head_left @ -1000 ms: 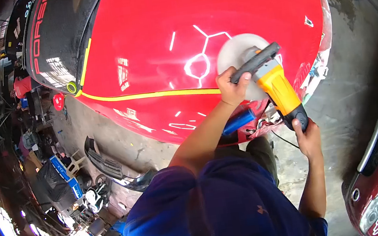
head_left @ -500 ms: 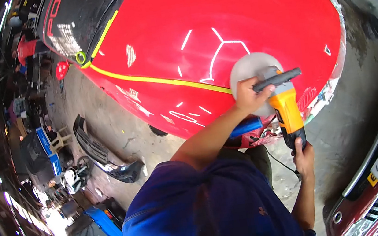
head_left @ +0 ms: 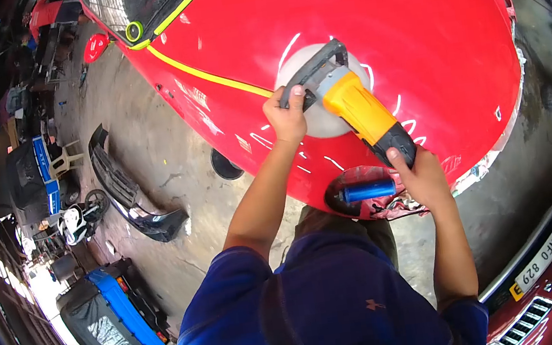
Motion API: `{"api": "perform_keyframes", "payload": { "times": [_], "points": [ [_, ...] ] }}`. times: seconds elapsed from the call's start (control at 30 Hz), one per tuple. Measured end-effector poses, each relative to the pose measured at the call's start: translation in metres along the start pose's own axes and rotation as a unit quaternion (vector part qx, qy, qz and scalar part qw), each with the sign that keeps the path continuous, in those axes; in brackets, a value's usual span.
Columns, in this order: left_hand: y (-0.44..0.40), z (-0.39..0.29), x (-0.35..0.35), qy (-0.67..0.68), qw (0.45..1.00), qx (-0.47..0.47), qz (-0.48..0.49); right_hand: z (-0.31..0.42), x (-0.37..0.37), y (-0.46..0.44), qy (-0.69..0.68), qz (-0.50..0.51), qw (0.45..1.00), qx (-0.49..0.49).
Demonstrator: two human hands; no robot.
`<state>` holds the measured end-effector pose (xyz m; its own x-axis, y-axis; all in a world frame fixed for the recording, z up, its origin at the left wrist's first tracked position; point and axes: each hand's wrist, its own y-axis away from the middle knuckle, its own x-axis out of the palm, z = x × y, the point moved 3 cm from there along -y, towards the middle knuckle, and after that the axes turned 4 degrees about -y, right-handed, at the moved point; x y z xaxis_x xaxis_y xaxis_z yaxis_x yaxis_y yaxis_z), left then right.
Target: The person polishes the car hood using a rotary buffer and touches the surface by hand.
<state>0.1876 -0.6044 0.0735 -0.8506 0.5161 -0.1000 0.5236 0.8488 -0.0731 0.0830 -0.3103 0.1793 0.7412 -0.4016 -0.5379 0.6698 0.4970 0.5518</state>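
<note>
A yellow and black power polisher lies across the red car hood, its round white pad against the paint. My left hand is wrapped round the lower left end of its black front handle. Around the black rear end of the body, my right hand is closed. Yellow tape runs along the hood's seam up to the pad. Below the polisher, a blue cylinder sits in the headlight opening.
A detached black bumper lies on the floor at left, near a dark round container. A dark red vehicle stands at lower right. A person in red is at upper left.
The polisher has moved left and up across the hood, and its body has tilted. Both hands have stayed on it. The view has shifted, showing more floor at left.
</note>
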Motion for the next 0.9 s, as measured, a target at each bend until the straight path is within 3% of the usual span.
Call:
{"api": "perform_keyframes", "payload": {
  "times": [0.07,0.2,0.3,0.33,0.47,0.67,0.9],
  "points": [
    [0.01,-0.004,0.012,0.011,1.0,-0.005,0.003,-0.011,-0.005,0.005,0.021,-0.051,0.998,-0.027],
    [0.039,-0.011,0.046,0.01,1.0,0.023,0.018,-0.022,-0.03,0.031,-0.006,-0.005,0.998,0.056],
    [0.064,-0.01,0.07,-0.003,0.999,0.029,0.04,-0.059,-0.039,0.044,0.02,-0.052,0.998,0.037],
    [0.073,-0.005,0.078,-0.005,0.998,0.026,0.049,-0.06,-0.044,0.052,-0.031,-0.045,0.997,0.051],
    [0.11,-0.004,0.11,-0.01,0.996,0.017,0.085,-0.119,-0.052,0.069,-0.004,-0.117,0.993,0.003],
    [0.161,-0.006,0.162,-0.002,0.988,0.025,0.15,-0.194,-0.068,0.103,-0.02,-0.111,0.99,0.09],
    [0.215,-0.015,0.228,-0.035,0.965,0.034,0.257,-0.293,-0.068,0.152,-0.077,-0.165,0.975,0.126]
  ]
}}
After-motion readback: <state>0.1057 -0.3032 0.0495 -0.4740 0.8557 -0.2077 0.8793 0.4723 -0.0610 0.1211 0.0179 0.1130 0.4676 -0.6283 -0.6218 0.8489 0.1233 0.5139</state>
